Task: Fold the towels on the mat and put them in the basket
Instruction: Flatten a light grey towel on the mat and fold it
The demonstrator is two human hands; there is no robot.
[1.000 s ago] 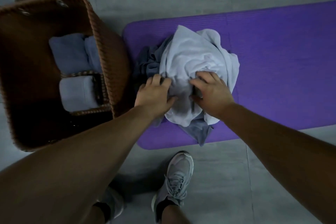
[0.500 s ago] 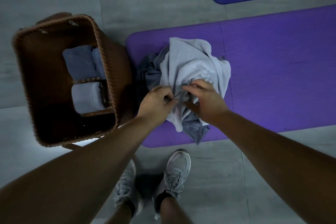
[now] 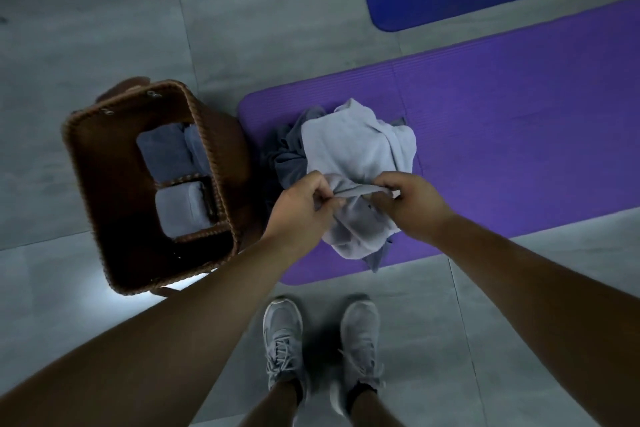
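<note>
Grey tile floor, purple mat (image 3: 502,135). Your left hand (image 3: 304,208) and right hand (image 3: 408,203) both pinch light towel (image 3: 349,149) edge, stretched left-right between them; pile on mat, basket (image 3: 114,204) to your left.

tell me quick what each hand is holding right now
left hand: closed, pinching the light towel at its edge
right hand: closed, pinching the same towel edge

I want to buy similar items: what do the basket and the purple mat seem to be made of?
The basket looks like woven wicker or rattan, matte; braided strands show along its rim. The mat is probably soft foam, matte; fine ribs cross its surface.
</note>
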